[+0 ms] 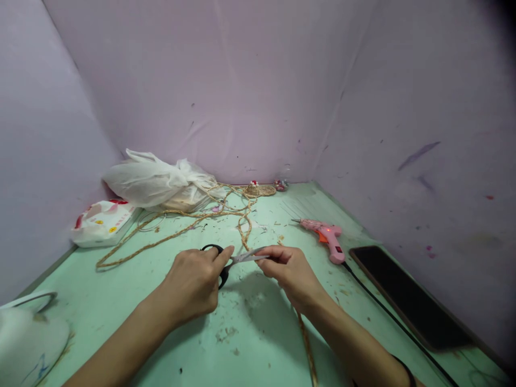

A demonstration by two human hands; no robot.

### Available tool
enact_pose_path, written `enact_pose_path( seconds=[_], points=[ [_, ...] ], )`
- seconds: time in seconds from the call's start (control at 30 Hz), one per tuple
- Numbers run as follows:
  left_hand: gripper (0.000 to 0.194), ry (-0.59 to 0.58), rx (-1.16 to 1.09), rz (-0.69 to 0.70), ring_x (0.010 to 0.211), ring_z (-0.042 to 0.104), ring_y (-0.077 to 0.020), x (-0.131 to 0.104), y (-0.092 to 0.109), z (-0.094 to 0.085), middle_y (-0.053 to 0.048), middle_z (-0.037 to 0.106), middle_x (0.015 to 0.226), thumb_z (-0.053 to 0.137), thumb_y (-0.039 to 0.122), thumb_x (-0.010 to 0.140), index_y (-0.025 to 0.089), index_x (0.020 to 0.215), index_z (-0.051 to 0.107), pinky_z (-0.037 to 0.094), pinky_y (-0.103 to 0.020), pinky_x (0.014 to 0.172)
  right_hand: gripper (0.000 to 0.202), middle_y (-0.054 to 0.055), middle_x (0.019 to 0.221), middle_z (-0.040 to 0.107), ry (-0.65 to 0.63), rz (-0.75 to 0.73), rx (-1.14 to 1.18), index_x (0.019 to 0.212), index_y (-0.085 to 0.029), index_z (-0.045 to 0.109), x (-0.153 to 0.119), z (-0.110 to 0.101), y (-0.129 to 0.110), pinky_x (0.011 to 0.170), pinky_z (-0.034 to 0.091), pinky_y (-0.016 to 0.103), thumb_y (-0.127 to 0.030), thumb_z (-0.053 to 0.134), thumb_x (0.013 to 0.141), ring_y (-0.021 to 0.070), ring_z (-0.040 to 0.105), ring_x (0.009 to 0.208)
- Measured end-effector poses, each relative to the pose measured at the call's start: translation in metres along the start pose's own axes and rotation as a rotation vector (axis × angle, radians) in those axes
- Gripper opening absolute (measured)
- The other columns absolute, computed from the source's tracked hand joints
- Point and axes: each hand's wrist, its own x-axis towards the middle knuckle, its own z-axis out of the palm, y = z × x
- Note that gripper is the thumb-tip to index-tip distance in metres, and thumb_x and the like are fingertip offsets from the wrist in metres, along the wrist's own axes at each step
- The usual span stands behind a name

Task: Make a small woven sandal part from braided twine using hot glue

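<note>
My left hand (196, 279) is closed around the black handles of a pair of scissors (245, 256), whose parted blades point right. A tan braided straw cord (244, 228) comes from the back of the table to the blades. Beside the blade tips, my right hand (288, 271) pinches the cord with thumb and fingers. Another stretch of this cord hangs below the right wrist toward the front edge. Whether the blades touch the cord cannot be made out.
A pink glue gun (328, 236) with a lit red light lies on the right, its black cable running forward past a dark phone (411, 295). At the back left are a white plastic bag (149, 180) and a tissue pack (107, 223). Walls (258, 80) enclose the green table (258, 333).
</note>
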Motion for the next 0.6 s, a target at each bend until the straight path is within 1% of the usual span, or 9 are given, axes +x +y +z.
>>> enact_pose_path(
  seconds=[0.1,0.2,0.27,0.33,0.37,0.43,0.5,0.57,0.6],
  points=[
    [0.063,-0.036,-0.050,-0.001,0.064,0.063,-0.0236,0.000,-0.002,0.002,-0.007,0.067,0.082,0.041,0.006,0.065,0.017,0.128,0.046,0.043,-0.032,0.051,0.019,-0.005,0.049,0.054,-0.012,-0.014,0.002,0.068,-0.015,0.072,0.000,-0.002,0.001,0.047,0.027,0.020,-0.017,0.057,0.056,0.0065,0.037,0.048],
    [0.057,0.008,-0.258,-0.048,0.065,0.063,-0.0194,0.002,-0.004,0.005,-0.002,0.068,0.078,0.041,0.006,0.067,0.023,0.120,0.052,0.042,-0.028,0.055,0.015,-0.006,0.049,0.051,0.003,0.010,0.054,0.067,-0.015,0.071,0.001,-0.002,0.000,0.046,0.027,0.020,-0.018,0.061,0.056,0.0060,0.037,0.047],
    [0.042,0.121,-0.523,-0.160,0.066,0.062,-0.0159,0.004,-0.005,0.006,0.001,0.067,0.075,0.044,0.009,0.070,0.024,0.107,0.057,0.043,-0.026,0.059,0.013,-0.006,0.050,0.052,0.008,0.064,0.143,0.066,-0.014,0.068,0.001,-0.001,0.000,0.047,0.030,0.020,-0.019,0.064,0.054,0.0054,0.039,0.046],
    [0.027,0.215,-0.865,-0.348,0.061,0.059,-0.0135,0.008,-0.005,0.005,0.001,0.064,0.070,0.050,0.018,0.072,0.021,0.097,0.058,0.043,-0.024,0.058,0.016,-0.006,0.051,0.053,-0.010,0.135,0.247,0.068,-0.014,0.065,0.001,0.000,0.001,0.048,0.032,0.019,-0.020,0.069,0.053,0.0049,0.041,0.045],
    [0.025,0.226,-1.047,-0.459,0.058,0.058,-0.0129,0.010,-0.003,0.004,0.001,0.063,0.067,0.055,0.023,0.071,0.018,0.096,0.057,0.043,-0.023,0.055,0.020,-0.005,0.053,0.054,-0.027,0.166,0.296,0.070,-0.014,0.064,0.000,0.001,0.001,0.048,0.034,0.019,-0.021,0.071,0.053,0.0047,0.043,0.045],
    [0.036,0.164,-1.399,-0.665,0.050,0.055,-0.0116,0.014,0.002,0.004,-0.001,0.063,0.063,0.064,0.030,0.065,0.015,0.096,0.054,0.038,-0.020,0.046,0.028,-0.004,0.057,0.057,-0.057,0.206,0.381,0.072,-0.014,0.061,-0.002,0.004,0.002,0.049,0.036,0.018,-0.021,0.077,0.049,0.0049,0.047,0.047],
    [0.043,0.051,-1.701,-0.809,0.045,0.053,-0.0095,0.017,0.010,0.007,-0.003,0.065,0.064,0.069,0.033,0.062,0.013,0.097,0.053,0.030,-0.016,0.040,0.035,-0.004,0.057,0.059,-0.100,0.223,0.419,0.072,-0.015,0.058,-0.006,0.008,0.004,0.049,0.037,0.016,-0.024,0.081,0.047,0.0050,0.050,0.049],
    [0.041,-0.024,-1.959,-0.860,0.042,0.050,-0.0074,0.019,0.019,0.013,-0.005,0.065,0.064,0.071,0.033,0.061,0.012,0.092,0.054,0.026,-0.014,0.037,0.038,-0.003,0.056,0.061,-0.167,0.225,0.415,0.071,-0.015,0.055,-0.010,0.012,0.005,0.047,0.037,0.015,-0.027,0.082,0.049,0.0051,0.051,0.049],
    [0.039,-0.016,-2.067,-0.867,0.041,0.049,-0.0067,0.020,0.022,0.016,-0.005,0.064,0.062,0.071,0.033,0.062,0.012,0.090,0.055,0.024,-0.014,0.036,0.038,-0.002,0.058,0.062,-0.206,0.220,0.405,0.070,-0.015,0.054,-0.012,0.015,0.006,0.047,0.037,0.015,-0.029,0.083,0.050,0.0052,0.052,0.050]
  ],
)
